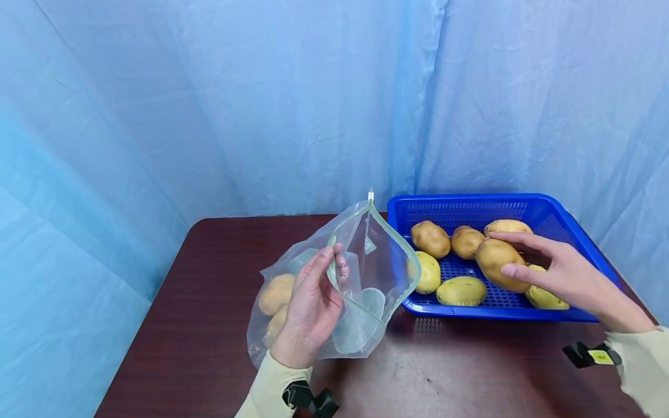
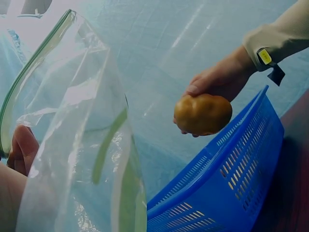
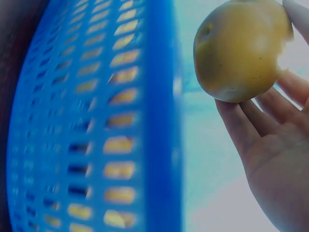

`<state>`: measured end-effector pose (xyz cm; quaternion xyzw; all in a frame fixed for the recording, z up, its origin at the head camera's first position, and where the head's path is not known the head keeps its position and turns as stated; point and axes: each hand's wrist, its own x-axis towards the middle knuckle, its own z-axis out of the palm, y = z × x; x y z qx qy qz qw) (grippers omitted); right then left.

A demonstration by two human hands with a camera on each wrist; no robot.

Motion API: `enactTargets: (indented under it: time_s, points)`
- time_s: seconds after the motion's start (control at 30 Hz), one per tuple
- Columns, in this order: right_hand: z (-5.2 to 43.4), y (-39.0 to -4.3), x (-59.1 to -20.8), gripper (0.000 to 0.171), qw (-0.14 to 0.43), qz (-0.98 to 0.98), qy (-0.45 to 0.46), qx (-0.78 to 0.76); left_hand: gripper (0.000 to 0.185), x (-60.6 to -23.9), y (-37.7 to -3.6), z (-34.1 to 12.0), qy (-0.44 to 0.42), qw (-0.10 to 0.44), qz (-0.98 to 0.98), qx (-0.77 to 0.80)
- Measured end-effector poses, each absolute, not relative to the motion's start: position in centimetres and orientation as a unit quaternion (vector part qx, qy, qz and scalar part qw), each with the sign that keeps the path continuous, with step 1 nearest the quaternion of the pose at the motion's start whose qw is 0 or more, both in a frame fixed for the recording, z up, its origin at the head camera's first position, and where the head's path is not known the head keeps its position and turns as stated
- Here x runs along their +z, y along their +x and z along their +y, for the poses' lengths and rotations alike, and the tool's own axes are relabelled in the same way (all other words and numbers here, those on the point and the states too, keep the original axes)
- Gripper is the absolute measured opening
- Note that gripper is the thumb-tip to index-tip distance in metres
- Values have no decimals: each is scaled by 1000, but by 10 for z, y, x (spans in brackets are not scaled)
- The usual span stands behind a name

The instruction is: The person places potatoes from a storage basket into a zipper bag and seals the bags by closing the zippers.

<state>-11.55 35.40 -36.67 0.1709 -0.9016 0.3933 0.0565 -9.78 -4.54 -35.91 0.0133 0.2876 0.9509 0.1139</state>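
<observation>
My left hand (image 1: pixel 316 305) pinches the green-edged rim of a clear zip bag (image 1: pixel 360 339), whose mouth gapes toward the basket. Two round tan potatoes (image 1: pixel 276 294) lie inside it, at the left. Over the right part of a blue basket (image 1: pixel 439 312), my right hand (image 1: pixel 572 270) grips a brown potato (image 1: pixel 496 264) between thumb and fingers. The left wrist view shows that potato (image 2: pixel 203 114) held above the basket rim. More potatoes (image 1: pixel 430 238) sit in the back of the basket, with yellow-green, mango-like fruits (image 1: pixel 461 290) toward its front.
The dark brown table (image 1: pixel 193 313) bears both bag and basket. A white zip slider (image 1: pixel 371 195) sits at the top corner of the bag's mouth. Blue cloth (image 1: pixel 292 104) hangs right behind the table. Perforated basket walls (image 3: pixel 120 121) rise beside my right hand.
</observation>
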Motion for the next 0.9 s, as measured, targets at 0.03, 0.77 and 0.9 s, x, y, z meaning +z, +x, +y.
enactTargets:
  time_s: [0.03,0.77,0.9]
  points:
    - [351,-114,-365,52,61,-897,172,402,18,-359,-98,-45,14,114,287,951]
    - [292,-91,-332,43,145,-776,188,585,19,-359,-99,-45,14,122,276,953]
    - [282,-91,-330,41,146,-751,188,615,19,-359,-99,-45,13,120,277,953]
